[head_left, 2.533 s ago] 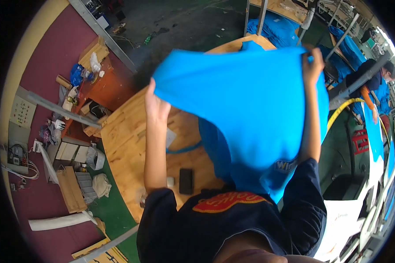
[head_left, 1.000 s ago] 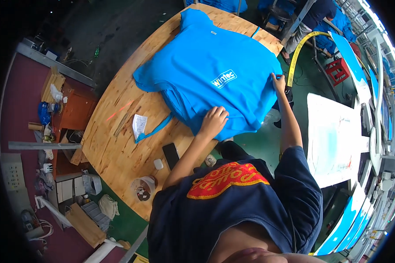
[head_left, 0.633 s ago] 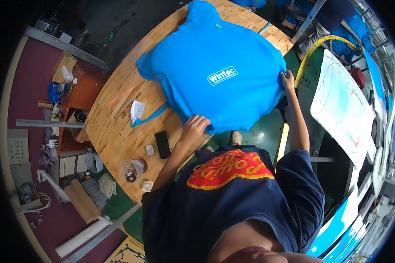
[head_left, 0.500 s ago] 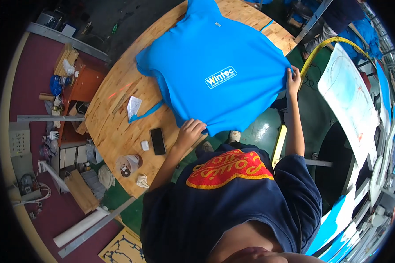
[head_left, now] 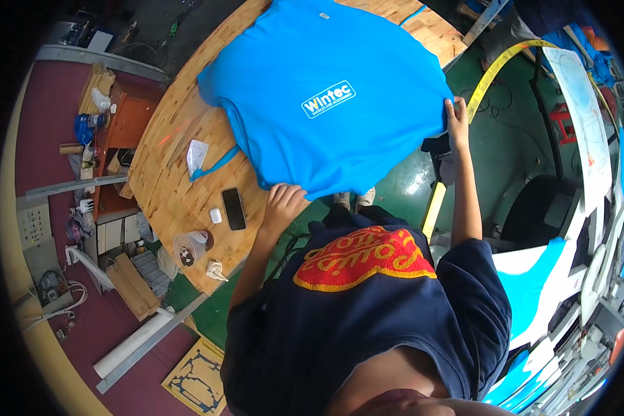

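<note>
A large bright blue fabric cover (head_left: 340,139) with a white printed patch lies over the wooden table (head_left: 166,163) and hangs past its near edge. My left hand (head_left: 283,208) is closed on the cover's near edge, fingers on top. At its right edge, my right hand (head_left: 457,125) pinches the cloth, thumb and fingers together. The cloth stretches between both hands with soft folds near the left one. A blue strap (head_left: 216,165) trails from its left side onto a white paper slip (head_left: 197,154).
Left on the table are a black phone (head_left: 234,209), a white earbud case (head_left: 216,216), a clear plastic cup (head_left: 191,247) and a crumpled white cloth (head_left: 216,270). A yellow curved strip (head_left: 496,69) and white panels (head_left: 581,132) stand at right. Shelves (head_left: 121,139) line the left.
The cover's near edge and both hands have shifted slightly left in the picture, and the cloth's right side is pulled flatter. Both hands keep their hold. The whole view has shifted a little too.
</note>
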`<state>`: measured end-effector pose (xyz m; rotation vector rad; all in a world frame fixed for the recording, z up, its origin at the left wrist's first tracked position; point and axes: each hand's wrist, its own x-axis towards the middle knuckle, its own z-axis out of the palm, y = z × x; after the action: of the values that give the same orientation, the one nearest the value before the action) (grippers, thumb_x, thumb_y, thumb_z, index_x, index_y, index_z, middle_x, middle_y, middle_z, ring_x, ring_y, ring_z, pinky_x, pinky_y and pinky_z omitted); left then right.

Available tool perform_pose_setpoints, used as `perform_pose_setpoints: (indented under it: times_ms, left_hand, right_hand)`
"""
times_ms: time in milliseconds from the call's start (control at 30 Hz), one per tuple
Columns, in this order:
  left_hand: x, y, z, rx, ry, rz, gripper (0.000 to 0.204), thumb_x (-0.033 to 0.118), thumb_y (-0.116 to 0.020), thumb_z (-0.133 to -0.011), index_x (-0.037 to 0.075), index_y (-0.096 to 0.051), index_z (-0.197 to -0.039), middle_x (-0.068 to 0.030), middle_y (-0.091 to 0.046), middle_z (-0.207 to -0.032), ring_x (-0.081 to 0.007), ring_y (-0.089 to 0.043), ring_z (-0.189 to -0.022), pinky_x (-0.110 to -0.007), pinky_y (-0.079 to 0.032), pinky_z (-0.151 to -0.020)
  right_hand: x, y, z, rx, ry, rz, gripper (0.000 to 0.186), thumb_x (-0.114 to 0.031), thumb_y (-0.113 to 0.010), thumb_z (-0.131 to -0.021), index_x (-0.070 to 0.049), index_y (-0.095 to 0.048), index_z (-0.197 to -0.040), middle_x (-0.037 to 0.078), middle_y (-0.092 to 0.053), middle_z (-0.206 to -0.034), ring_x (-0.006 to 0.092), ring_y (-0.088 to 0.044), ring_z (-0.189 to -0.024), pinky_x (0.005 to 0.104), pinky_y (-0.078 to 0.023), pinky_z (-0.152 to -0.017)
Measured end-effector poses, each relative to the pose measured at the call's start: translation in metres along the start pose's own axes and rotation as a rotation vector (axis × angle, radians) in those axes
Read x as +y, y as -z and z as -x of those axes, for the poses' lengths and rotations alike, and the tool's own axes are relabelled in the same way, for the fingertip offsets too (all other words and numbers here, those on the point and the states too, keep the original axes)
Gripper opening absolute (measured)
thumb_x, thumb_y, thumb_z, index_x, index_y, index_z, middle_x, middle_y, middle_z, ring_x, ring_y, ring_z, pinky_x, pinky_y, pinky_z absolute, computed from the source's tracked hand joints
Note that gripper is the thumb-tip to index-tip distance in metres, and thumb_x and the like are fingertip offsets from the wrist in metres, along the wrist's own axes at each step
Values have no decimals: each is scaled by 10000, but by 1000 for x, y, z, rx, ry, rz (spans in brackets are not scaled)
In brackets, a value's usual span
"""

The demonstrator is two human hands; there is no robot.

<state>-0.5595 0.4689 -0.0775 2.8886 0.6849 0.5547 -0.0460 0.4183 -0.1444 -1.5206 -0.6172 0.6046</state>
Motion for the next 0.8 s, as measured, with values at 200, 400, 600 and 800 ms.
perform_pose_setpoints:
  times_ms: [200, 400, 600, 800]
  left_hand:
    - [-1, 3, 7, -32, -46, 94, 200, 94, -708, -789, 66, -632, -972, -64, -616, -950, -243, -602, -894, -369, -486, -763]
    - [-9, 6, 15, -75, -57, 143, 151, 190, -694, -857, 78, -639, -941, -69, -600, -976, -255, -588, -923, -398, -474, -801]
    - [-20, -6, 17, 395, 765, 291, 429, 147, -787, -821, 25, -546, -1154, -95, -571, -974, -222, -552, -866, -354, -463, -762]
    - [-33, -27, 28, 492, 847, 593, 253, 93, -768, -841, 7, -601, -1010, -48, -567, -837, -130, -535, -731, -278, -455, -642]
  right_hand:
    - [32, 1, -12, 36, 111, 450, 286, -253, -700, -929, -37, -516, -965, 47, -527, -592, 72, -442, -555, 302, -376, -488]
    - [52, 5, -9, 47, 62, 303, 268, -257, -689, -940, -17, -571, -930, 20, -597, -655, 39, -479, -622, 266, -398, -537]
    - [31, -8, -45, 153, -46, 279, 248, -227, -705, -934, -25, -611, -824, -62, -527, -689, 26, -438, -639, 209, -354, -567]
    - [43, -14, -62, 226, 145, 259, 180, -217, -713, -911, -52, -645, -881, -2, -600, -707, 60, -520, -628, 248, -413, -563]
